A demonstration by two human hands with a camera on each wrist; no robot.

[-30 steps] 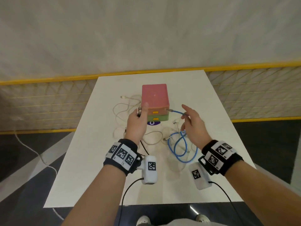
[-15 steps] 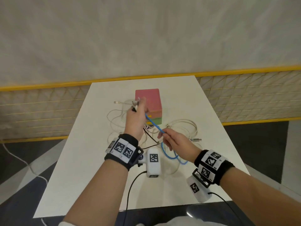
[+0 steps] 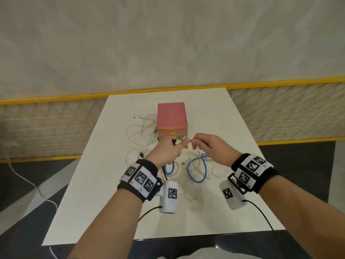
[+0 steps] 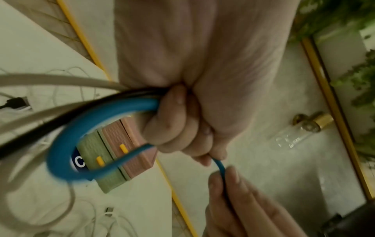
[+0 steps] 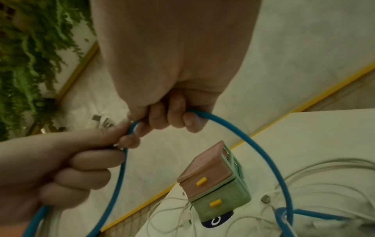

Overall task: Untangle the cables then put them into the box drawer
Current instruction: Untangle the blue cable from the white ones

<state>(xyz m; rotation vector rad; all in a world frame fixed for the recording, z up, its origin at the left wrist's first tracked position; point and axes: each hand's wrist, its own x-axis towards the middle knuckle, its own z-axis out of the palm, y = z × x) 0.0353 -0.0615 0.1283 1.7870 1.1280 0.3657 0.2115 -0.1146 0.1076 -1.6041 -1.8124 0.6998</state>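
A tangle of white cables, a black one and a blue cable lies on the white table in front of the box. The box has a pink top, with a pink drawer over a green drawer, both closed. My left hand, raised before the box, grips a bundle of white, black and blue cable with plug ends sticking out. My right hand pinches the blue cable just beside the left fingers.
Loose white cable loops and plugs lie on the table between my wrists. A yellow-railed mesh fence runs behind the table. A dark floor with a white cord lies to the left.
My right hand took hold of the blue cable and moved up it to meet the left hand. The left hand has risen slightly with its bundle, and blue loops now hang lower.
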